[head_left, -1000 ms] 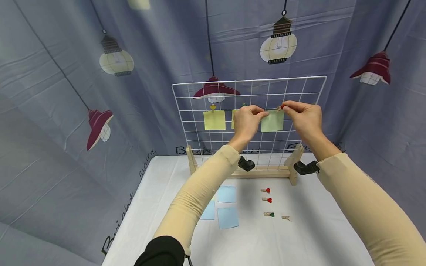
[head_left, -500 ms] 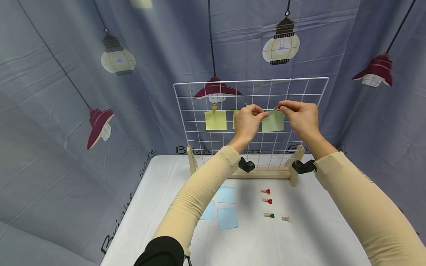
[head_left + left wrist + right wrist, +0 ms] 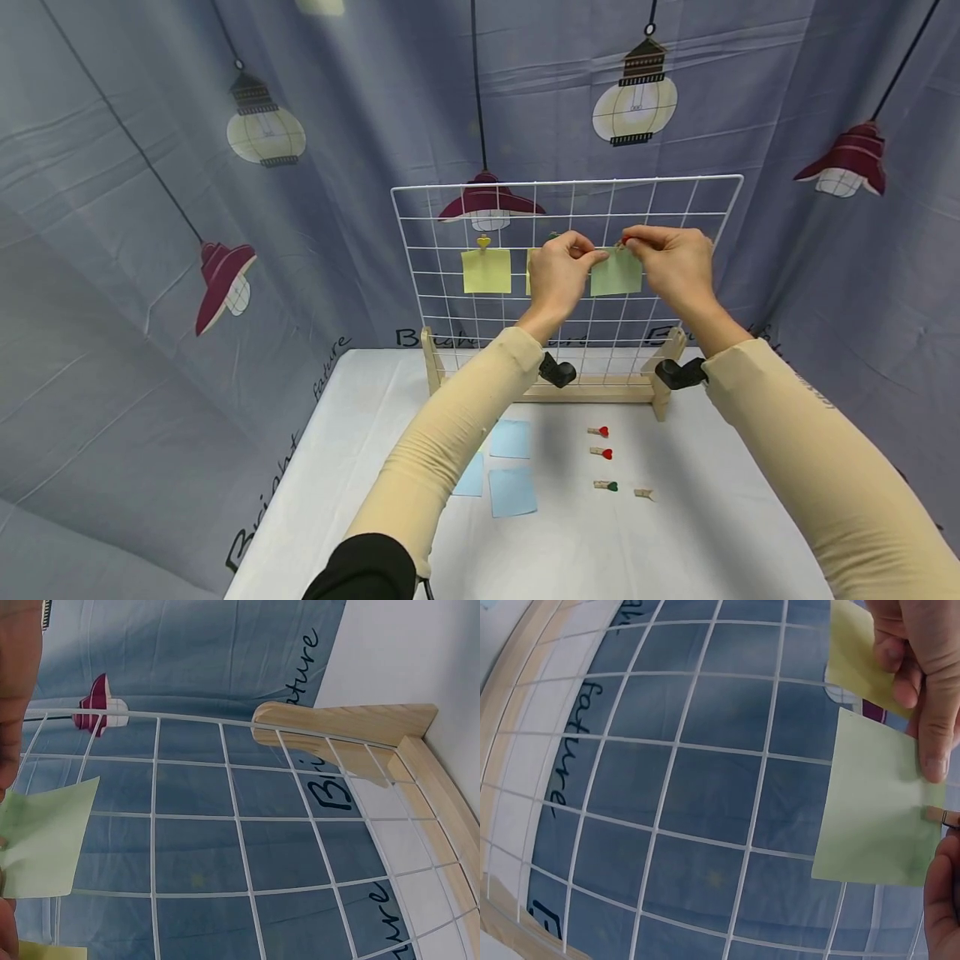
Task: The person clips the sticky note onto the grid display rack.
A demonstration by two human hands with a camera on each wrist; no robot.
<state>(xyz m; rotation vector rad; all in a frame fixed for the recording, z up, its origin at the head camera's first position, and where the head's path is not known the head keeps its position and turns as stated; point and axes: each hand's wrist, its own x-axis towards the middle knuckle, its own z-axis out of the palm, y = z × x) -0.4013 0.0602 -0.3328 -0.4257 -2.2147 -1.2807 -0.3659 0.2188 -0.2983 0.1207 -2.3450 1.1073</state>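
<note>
While upright, note (image 3: 619, 273) in left grip (image 3: 557, 273)

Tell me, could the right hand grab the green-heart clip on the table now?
Probably not yet: the right hand is pinching a red-heart clip at the top of the green note. Nothing covers the green-heart clip, though, so it looks reachable once that hand lets go.

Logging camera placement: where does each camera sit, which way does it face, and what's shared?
On the head: faces forward and down at the white grid; left hand, right hand and sleeves show.
On the left wrist: faces the white grid and green note; fingers show at left edge.
On the right wrist: faces the same; parts of both hands show at right.
Both wrist views share the green note and white grid.
</note>
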